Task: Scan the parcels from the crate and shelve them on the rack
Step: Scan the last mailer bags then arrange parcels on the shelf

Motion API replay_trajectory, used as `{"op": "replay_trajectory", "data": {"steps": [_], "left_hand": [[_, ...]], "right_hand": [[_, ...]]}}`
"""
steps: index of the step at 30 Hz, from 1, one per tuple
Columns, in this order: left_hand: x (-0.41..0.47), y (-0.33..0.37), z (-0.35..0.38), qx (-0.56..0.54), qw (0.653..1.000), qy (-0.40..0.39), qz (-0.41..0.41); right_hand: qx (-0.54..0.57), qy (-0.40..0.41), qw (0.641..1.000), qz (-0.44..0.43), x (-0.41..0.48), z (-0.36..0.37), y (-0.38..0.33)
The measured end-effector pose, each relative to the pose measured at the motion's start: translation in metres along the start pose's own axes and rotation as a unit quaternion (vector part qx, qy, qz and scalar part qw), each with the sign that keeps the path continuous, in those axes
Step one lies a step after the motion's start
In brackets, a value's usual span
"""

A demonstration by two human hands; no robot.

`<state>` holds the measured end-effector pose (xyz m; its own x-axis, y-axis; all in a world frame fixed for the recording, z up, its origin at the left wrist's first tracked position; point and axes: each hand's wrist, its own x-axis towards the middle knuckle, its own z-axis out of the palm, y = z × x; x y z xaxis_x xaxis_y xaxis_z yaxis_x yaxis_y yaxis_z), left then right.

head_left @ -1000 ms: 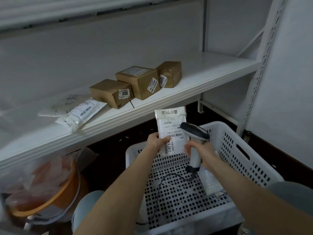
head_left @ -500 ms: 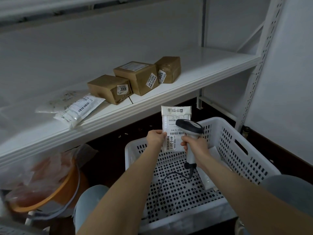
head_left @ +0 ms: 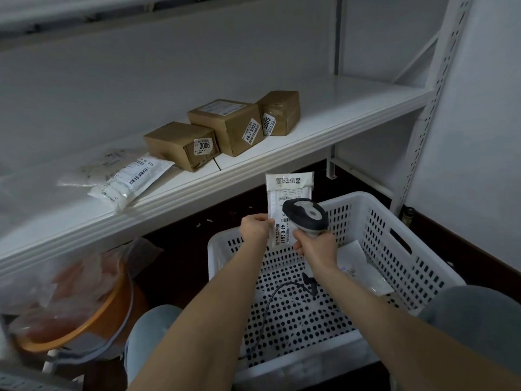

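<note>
My left hand (head_left: 255, 228) pinches a flat white parcel (head_left: 287, 190) by its left edge and holds it upright above the white perforated crate (head_left: 394, 221). The parcel's label faces me. My right hand (head_left: 315, 246) grips a grey and black handheld scanner (head_left: 306, 214), whose head sits right in front of the lower label. Its cable (head_left: 267, 306) trails down into the crate. One more white parcel (head_left: 361, 269) lies in the crate against its right wall.
The white rack shelf (head_left: 338, 108) carries three brown boxes (head_left: 228, 125) and two white bag parcels (head_left: 129, 179) to their left. An orange basin (head_left: 93, 314) wrapped in clear plastic stands under the shelf at left. A rack post (head_left: 431, 108) rises at right.
The parcel and the scanner have moved up and a little closer together above the crate. My view has tilted slightly; the shelf parcels have not moved.
</note>
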<state>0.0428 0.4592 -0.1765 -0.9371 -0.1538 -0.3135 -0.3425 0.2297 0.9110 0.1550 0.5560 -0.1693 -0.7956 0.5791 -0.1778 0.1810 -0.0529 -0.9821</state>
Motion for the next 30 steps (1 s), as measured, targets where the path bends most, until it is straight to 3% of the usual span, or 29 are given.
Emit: {"op": "replay_trajectory", "data": {"steps": [30], "left_hand": [[0.020,-0.011,0.000,-0.050,0.998,-0.004,-0.043]], "right_hand": [[-0.036,0.008,0.999,-0.022,-0.015,0.018,0.014]]}}
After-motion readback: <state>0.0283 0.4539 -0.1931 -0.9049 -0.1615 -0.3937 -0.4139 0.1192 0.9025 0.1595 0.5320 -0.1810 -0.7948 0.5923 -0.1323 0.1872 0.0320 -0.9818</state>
